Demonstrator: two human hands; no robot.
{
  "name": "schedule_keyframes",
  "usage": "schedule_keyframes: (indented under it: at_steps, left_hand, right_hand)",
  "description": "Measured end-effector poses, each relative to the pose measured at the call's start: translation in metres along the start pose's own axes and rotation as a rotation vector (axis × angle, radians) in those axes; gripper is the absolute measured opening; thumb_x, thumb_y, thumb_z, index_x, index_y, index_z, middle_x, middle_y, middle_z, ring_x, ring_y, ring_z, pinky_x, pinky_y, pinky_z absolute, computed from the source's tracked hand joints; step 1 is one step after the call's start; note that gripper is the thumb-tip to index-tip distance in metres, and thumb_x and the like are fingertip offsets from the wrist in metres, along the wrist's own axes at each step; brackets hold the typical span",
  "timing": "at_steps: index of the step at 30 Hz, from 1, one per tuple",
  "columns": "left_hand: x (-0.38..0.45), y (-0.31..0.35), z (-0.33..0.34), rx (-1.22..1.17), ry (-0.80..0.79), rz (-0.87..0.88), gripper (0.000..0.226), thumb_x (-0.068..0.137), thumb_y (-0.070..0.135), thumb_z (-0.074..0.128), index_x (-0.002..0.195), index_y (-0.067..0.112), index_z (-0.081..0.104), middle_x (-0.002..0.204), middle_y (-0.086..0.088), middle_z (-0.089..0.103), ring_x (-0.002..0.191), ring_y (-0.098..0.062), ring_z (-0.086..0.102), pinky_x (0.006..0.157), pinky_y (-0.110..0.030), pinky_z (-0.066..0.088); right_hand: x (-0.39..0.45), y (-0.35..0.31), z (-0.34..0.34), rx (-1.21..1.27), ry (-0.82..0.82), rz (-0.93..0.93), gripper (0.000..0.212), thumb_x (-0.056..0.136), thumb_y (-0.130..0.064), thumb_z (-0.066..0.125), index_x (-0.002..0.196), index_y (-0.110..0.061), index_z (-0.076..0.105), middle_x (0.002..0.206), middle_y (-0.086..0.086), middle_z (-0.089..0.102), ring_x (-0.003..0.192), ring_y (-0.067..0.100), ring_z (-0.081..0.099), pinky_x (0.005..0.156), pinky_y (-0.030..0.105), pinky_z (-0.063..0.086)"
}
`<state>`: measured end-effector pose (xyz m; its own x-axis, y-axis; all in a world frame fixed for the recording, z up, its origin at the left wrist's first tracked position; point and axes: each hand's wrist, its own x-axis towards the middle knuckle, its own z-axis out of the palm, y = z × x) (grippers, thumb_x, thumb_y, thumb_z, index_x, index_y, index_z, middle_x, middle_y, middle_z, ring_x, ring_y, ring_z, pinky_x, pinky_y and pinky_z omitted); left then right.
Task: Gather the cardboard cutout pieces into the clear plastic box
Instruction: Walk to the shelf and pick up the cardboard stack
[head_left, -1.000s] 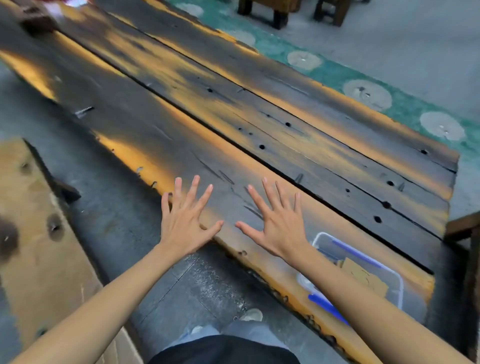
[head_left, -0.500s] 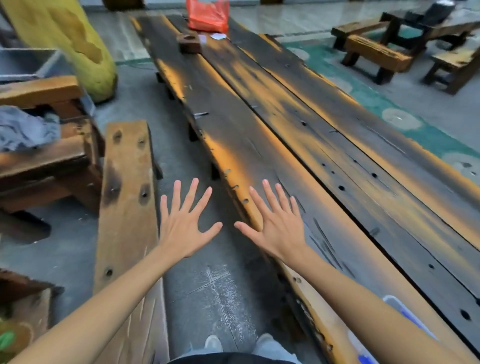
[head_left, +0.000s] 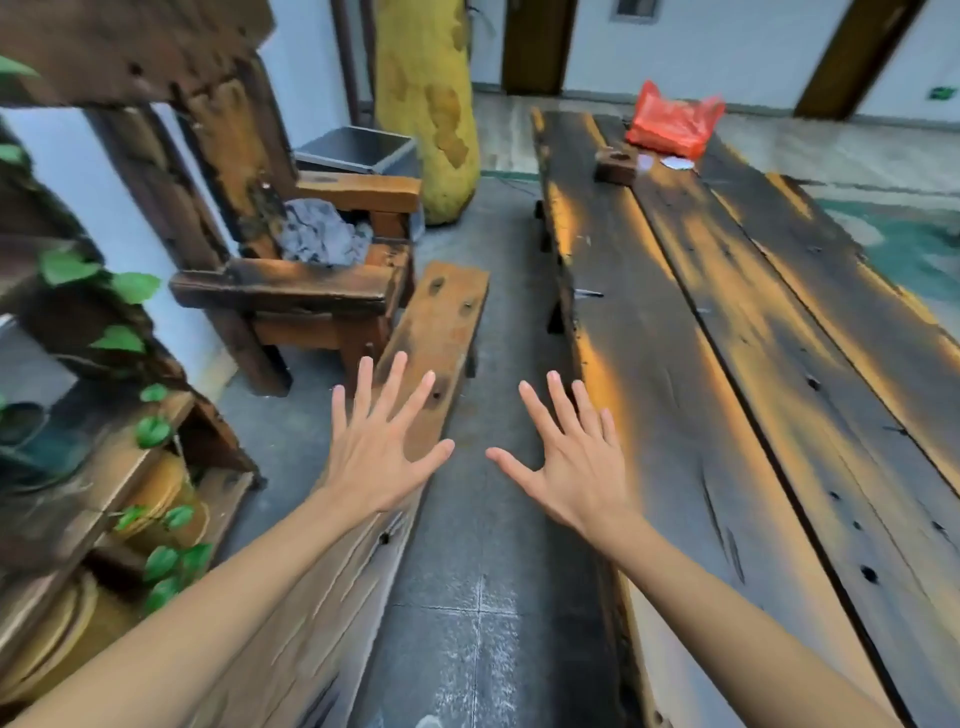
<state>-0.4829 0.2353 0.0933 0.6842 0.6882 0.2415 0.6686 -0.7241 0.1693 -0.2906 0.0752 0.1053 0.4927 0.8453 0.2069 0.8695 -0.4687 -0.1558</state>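
Note:
My left hand (head_left: 376, 449) is stretched out palm down with its fingers spread, over the end of a wooden bench and holding nothing. My right hand (head_left: 574, 467) is held the same way, fingers apart and empty, above the floor gap beside the long table's left edge. Neither the clear plastic box nor any cardboard cutout piece is in view now.
A long dark wooden table (head_left: 727, 364) runs along the right, with a red plastic bag (head_left: 672, 124) and a small wooden block (head_left: 615, 163) at its far end. A wooden bench (head_left: 441, 332) lies left of it. A heavy wooden chair (head_left: 311, 291), a plant shelf (head_left: 104, 467) and a yellow pillar (head_left: 426, 104) stand at the left.
The view has swung up and to the left. The clear plastic box with cardboard in it, seen at lower right a second ago, has left the frame. Both hands stay spread and empty.

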Motion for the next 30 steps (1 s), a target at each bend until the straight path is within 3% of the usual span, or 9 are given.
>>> schedule_keyframes:
  at_steps: [8,14,20,30]
  left_hand:
    - [-0.042,-0.052,-0.030,0.067,0.099,-0.279,0.081,0.090,0.079,0.026,0.160,0.044,0.007,0.172,0.005,-0.007,0.157,-0.033,-0.011,0.121,-0.065,0.006]
    - [-0.081,-0.101,-0.076,0.151,0.179,-0.455,0.082,0.090,0.077,0.033,0.161,0.041,0.013,0.173,0.006,-0.002,0.157,-0.031,-0.011,0.120,-0.066,0.008]
    - [-0.128,-0.164,-0.136,0.230,0.271,-0.591,0.083,0.089,0.075,0.036,0.160,0.043,0.012,0.173,0.007,-0.001,0.158,-0.033,-0.007,0.120,-0.067,0.008]
    - [-0.217,-0.269,-0.242,0.323,0.368,-0.817,0.084,0.088,0.078,0.024,0.161,0.042,0.002,0.171,0.005,-0.010,0.157,-0.032,-0.014,0.121,-0.065,0.005]
  right_hand:
    - [0.047,-0.056,0.002,0.094,-0.045,-0.296,0.097,0.078,-0.095,0.018,0.161,-0.044,0.012,0.172,-0.005,0.008,0.158,0.024,0.007,0.123,0.052,0.019]
    - [0.070,-0.128,-0.011,0.175,-0.063,-0.473,0.099,0.076,-0.096,0.019,0.160,-0.045,0.012,0.171,-0.006,0.011,0.158,0.023,0.006,0.124,0.052,0.019]
    - [0.086,-0.233,-0.027,0.244,-0.049,-0.655,0.099,0.077,-0.096,0.013,0.161,-0.043,0.013,0.172,-0.005,0.009,0.158,0.023,0.006,0.123,0.051,0.018]
    - [0.085,-0.417,-0.062,0.381,-0.077,-0.909,0.099,0.081,-0.091,0.018,0.161,-0.034,0.021,0.171,0.000,0.012,0.158,0.023,0.007,0.126,0.046,0.017]
